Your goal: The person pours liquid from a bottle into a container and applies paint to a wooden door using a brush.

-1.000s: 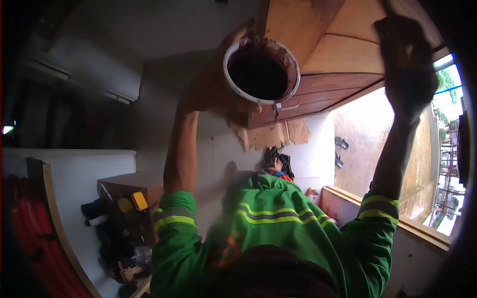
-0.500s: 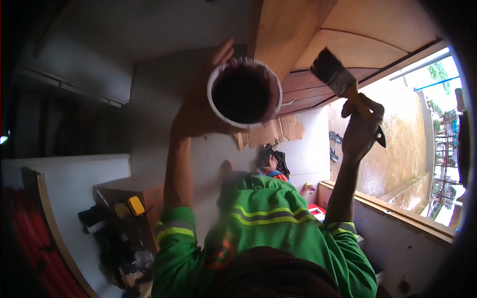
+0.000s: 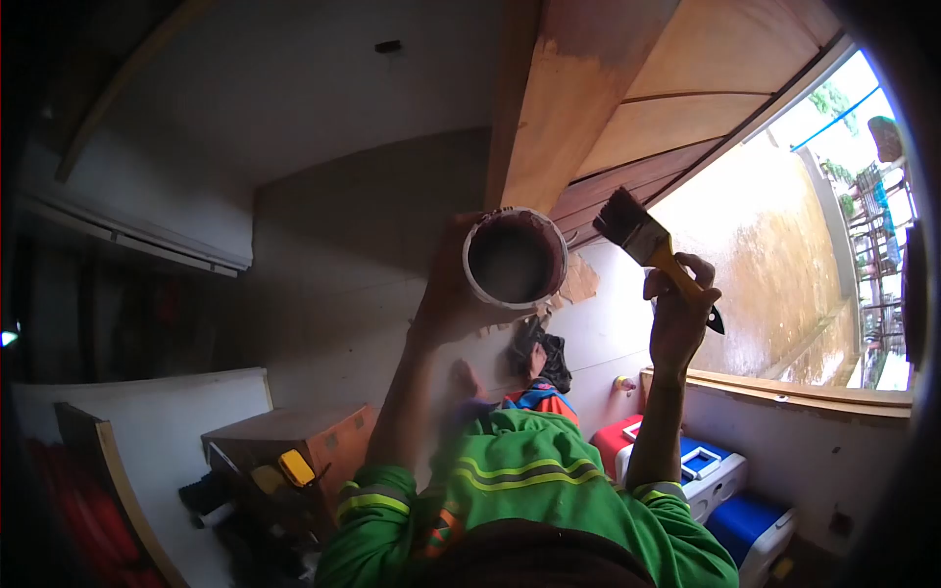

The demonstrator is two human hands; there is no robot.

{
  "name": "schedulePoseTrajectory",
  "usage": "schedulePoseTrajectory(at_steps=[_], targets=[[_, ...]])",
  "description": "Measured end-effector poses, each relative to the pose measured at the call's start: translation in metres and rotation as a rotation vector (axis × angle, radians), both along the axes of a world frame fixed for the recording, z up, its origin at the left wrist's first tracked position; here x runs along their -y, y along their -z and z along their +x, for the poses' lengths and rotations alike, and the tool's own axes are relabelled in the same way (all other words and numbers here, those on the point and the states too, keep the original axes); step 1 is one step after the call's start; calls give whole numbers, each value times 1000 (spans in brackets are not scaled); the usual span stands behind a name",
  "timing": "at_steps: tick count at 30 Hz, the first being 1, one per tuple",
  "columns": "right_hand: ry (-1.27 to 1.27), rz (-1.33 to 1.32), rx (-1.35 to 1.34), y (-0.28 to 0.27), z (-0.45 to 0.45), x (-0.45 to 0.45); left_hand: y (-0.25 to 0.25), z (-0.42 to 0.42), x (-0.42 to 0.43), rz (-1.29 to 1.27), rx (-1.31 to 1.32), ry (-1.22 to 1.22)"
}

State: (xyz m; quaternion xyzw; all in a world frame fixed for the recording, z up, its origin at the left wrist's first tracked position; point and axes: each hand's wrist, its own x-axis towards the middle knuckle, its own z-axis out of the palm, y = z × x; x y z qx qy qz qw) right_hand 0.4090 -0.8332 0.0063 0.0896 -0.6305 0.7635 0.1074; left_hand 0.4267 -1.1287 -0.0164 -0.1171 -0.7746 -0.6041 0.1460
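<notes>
My left hand (image 3: pixel 443 299) is closed around the side of a small paint bucket (image 3: pixel 560 263), its fingers partly hidden behind it. The bucket's whitish rim is smeared with reddish-brown paint, and its inside looks dark. To the right, my right hand (image 3: pixel 678 316) grips a paintbrush (image 3: pixel 647 240) by its yellow handle. Dark, paint-coated bristles point up and left, and a black end with a hole shows below the fingers. The brush is apart from the bucket. Above both stands a wooden panelled surface (image 3: pixel 701 122), redder in its lower part, beside a wooden post (image 3: pixel 559 118).
A wood-framed opening (image 3: pixel 784 387) lies at right, with a wall and greenery outside. Coolers with blue and red lids (image 3: pixel 740 524) stand at lower right. At lower left are a brown box (image 3: pixel 338 436), a yellow object (image 3: pixel 296 468) and a board (image 3: pixel 108 480). Torn cardboard (image 3: pixel 580 281) lies beyond my feet.
Both hands have come down toward my body. The bucket has moved down and slightly right, the brush down and slightly left. My view has shifted, showing more of the coolers.
</notes>
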Motion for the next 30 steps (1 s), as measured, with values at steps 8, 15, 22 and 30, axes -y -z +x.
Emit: schedulePoseTrajectory(at_steps=[8,15,22,30], targets=[[29,87,-136,-39,-2,-3,8,-4,-20,80,32,-43],[-232,196,-36,-116,11,-7,-6,-2,-35,35,17,-41],[-427,859,-284,-168,-16,41,-16,-2,-57,17,-76,-25],[-512,985,-187,-172,-32,56,-27,0,-60,-64,-170,-66]])
